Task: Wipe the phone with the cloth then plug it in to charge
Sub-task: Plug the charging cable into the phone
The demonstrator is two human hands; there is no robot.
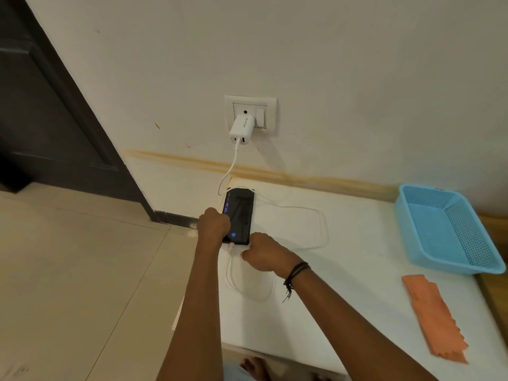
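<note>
Phone (pixel 238 215), screen lit, laid on white surface (pixel 357 243) below charger (pixel 242 129) — left edge clasped by left hand (pixel 214 224), cable (pixel 316 215) plug pinched by right hand (pixel 262 254) at its 6 o'clock end — cloth (pixel 434 317) at 4 o'clock.

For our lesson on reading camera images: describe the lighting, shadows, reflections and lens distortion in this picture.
Head view: soft warm indoor light; the charger casts a faint shadow right on the wall; the lit phone screen carries dark reflections; wide-angle bending bows the door frame and slants the blue basket; the orange cloth stays fairly sharp.
</note>
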